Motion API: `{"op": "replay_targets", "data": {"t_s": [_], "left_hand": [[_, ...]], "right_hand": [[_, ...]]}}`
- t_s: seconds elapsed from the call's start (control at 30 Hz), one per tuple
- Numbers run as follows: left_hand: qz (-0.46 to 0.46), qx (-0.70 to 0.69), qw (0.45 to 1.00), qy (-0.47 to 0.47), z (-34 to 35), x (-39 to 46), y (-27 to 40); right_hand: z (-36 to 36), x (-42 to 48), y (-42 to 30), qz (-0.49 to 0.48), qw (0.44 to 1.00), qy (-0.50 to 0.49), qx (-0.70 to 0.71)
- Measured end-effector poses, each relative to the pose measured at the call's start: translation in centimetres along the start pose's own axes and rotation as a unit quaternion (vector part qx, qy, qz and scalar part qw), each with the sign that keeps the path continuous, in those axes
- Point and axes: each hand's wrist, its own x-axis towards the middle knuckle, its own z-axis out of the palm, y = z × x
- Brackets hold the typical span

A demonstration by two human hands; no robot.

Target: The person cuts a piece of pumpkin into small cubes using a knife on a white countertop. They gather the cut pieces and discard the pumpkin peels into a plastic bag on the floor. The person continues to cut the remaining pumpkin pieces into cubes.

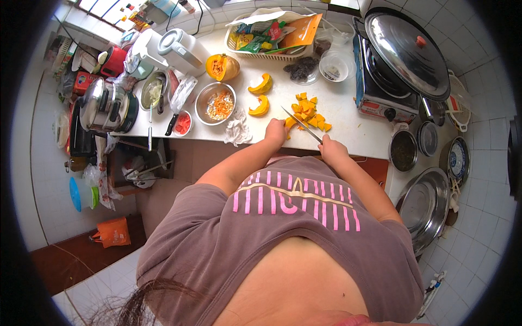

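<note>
My right hand (333, 150) grips the handle of a kitchen knife (302, 125), whose blade slants up and left over the counter. Under the blade's left side lies a pumpkin wedge (290, 122), pinned by the fingers of my left hand (276, 132). Just beyond the knife, cut pumpkin chunks (306, 108) sit in a loose heap. Two curved pumpkin slices (261, 83) rest farther left, apart from each other. Behind them is a large cut piece of pumpkin (222, 67), its seeded hollow showing.
A steel bowl of seeds and pulp (215, 104) stands left, beside a crumpled cloth (237, 128). A small tub of red pieces (182, 124) is near the front edge. A gas stove (385, 98) with a lidded wok (408, 53) occupies the right; a packet-filled basket (267, 53) stands behind.
</note>
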Motion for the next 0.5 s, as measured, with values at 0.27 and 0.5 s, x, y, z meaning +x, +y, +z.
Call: {"op": "replay_targets", "data": {"t_s": [0.27, 0.5], "left_hand": [[-0.012, -0.022, 1.000, -0.019, 0.1, 0.2, -0.2], [-0.012, -0.006, 1.000, -0.020, 0.4, 0.4, -0.4]], "right_hand": [[0.2, 0.7, -0.3, 0.017, 0.998, -0.061, 0.005], [1.1, 2.4, -0.2, 0.017, 0.997, -0.078, 0.003]]}}
